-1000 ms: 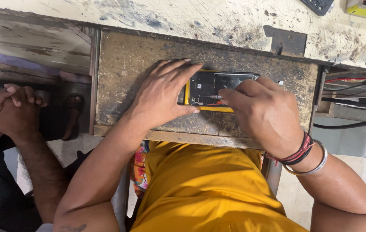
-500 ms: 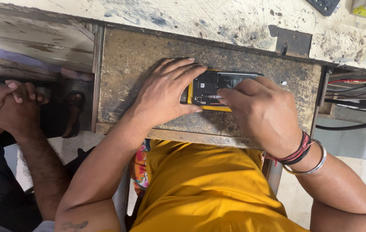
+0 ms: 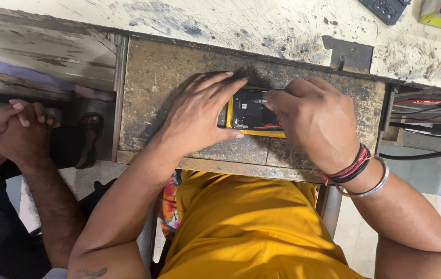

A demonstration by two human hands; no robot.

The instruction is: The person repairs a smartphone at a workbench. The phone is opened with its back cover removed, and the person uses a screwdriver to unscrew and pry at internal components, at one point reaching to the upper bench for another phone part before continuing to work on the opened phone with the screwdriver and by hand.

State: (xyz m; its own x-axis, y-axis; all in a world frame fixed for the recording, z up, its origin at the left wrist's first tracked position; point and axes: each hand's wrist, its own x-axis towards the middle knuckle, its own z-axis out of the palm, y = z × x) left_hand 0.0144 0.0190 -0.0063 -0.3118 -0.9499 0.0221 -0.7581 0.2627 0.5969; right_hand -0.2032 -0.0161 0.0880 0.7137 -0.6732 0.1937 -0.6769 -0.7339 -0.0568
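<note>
Other person's hands (image 3: pixel 16 129): at nine o'clock in the view, clasped together with fingers interlocked, resting well apart from the work; they belong to someone sitting beside the person.
Sandal (image 3: pixel 88 139): dark, on the floor just right of the clasped hands, seen below the edge of the worn board.
Pull-out board (image 3: pixel 148 103): brown, scuffed wooden surface at the centre, set under the pale scratched bench top (image 3: pixel 262 26) that runs along twelve o'clock.
Left hand (image 3: pixel 200 116): lies flat on the board, fingers spread wide and pointing toward one o'clock, thumb pressed along the lower left edge of the phone, fingertips over its upper left corner; it steadies the phone rather than gripping around it.
Phone (image 3: pixel 251 113): at the centre of the board, lying flat with its back off, dark insides showing inside a yellow frame; it sits between the two hands and touches both.
Right hand (image 3: pixel 318 124): curled narrow over the phone's right half, fingertips pinched at its upper edge toward eleven o'clock; whether they pinch a small tool I cannot tell.
Wrist bands (image 3: pixel 355 170): red and black threads and a metal bangle at four o'clock from the right hand.
Cables (image 3: pixel 427 124): black and red, at three o'clock, beyond the board.
</note>
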